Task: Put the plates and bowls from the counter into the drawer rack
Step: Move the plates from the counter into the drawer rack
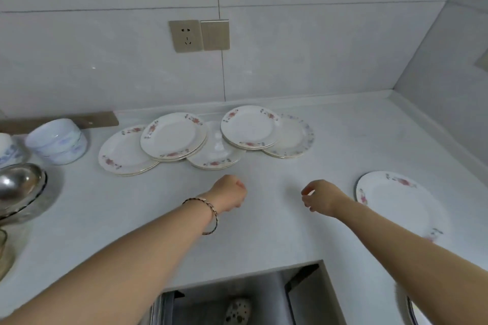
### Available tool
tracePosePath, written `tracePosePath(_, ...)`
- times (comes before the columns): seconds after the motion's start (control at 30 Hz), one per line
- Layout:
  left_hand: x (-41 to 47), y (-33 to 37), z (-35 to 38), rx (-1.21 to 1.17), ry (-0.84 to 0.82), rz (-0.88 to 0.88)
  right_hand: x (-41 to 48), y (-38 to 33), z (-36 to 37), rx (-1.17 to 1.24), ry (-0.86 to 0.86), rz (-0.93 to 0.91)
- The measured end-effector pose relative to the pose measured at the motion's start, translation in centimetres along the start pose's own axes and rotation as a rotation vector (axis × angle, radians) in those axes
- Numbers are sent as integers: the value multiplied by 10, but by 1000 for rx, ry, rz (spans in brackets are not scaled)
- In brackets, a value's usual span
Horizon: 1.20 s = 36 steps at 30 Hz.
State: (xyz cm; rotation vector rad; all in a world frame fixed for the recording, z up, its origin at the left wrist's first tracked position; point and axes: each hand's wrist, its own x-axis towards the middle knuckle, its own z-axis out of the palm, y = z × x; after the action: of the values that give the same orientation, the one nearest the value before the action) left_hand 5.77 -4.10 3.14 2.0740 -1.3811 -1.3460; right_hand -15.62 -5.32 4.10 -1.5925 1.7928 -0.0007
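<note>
Several white floral plates lie overlapping along the back of the counter: one at the left (121, 152), one stacked on it (173, 136), one in the middle (215, 153), and two at the right (249, 126) (294, 137). Another floral plate (398, 199) lies alone at the right. White bowls (58, 141) are stacked at the far left. My left hand (229, 194) hovers over the counter in front of the plates with curled fingers, holding nothing. My right hand (320, 196) hovers beside it, fingers loosely curled, empty. The open drawer (229, 301) shows at the bottom.
A steel bowl (18, 187) sits at the left edge, with a blue-patterned cup (6, 152) behind it. A wall socket (186, 35) is above the plates. The wall corner closes the counter at the right. A slipper (237, 311) shows below the drawer gap.
</note>
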Motion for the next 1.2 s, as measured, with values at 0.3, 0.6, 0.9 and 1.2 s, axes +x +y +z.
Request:
tracePosePath(0.3,166,35,-51,-126,3,-154,159,-57,-21,97,58,120)
tracePosePath(0.6,291,34,-66,-333,140,-265,290,-90,-23,474,132,354)
tracePosePath(0.9,272,25,-65,-481,123,-311,268,-78,-11,560,279,326)
tracePosePath(1.2,133,3,-53,-490,102,-280,130,-46,-7,654,250,200)
